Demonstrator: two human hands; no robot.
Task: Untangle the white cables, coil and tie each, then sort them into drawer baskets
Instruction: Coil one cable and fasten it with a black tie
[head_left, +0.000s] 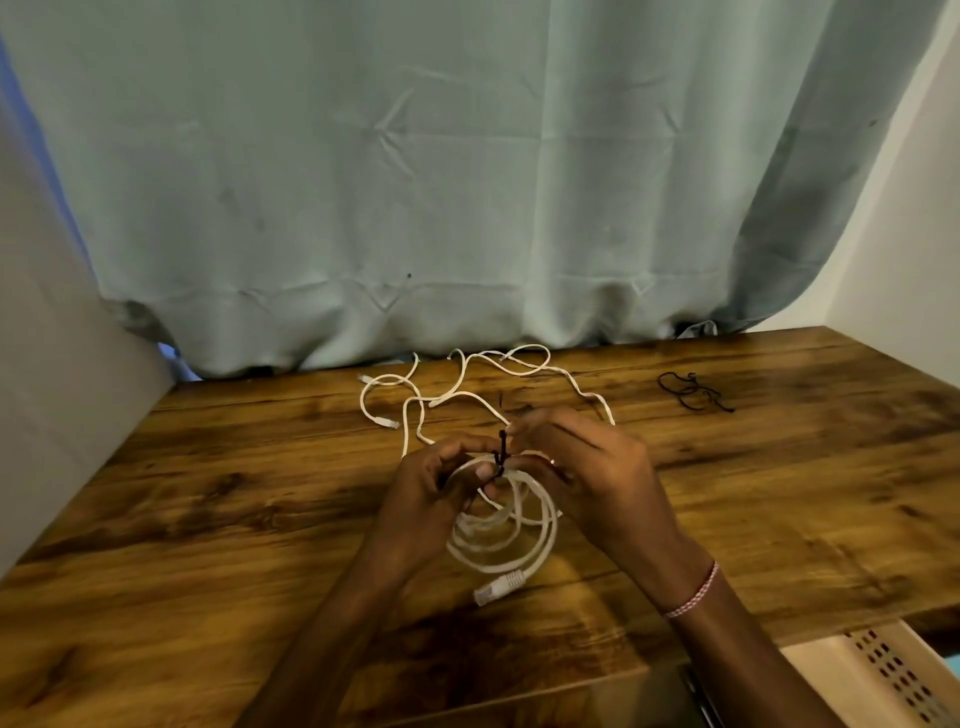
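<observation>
White and round-sheathed, the coiled network cable (511, 540) is held between both hands over the middle of the dark wood-grain table (208, 493). The left hand (431, 488) curls its fingers round the coil's top. The right hand (587, 467) pinches the thin black twist tie (501, 452) wrapped there. Loose tangled white cables (467, 384) lie just behind, and spare black ties (693, 392) lie well apart to the right.

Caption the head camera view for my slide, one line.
Left hand and right hand pinch a black tie on a coiled white cable; loose cables and spare ties lie behind.
</observation>
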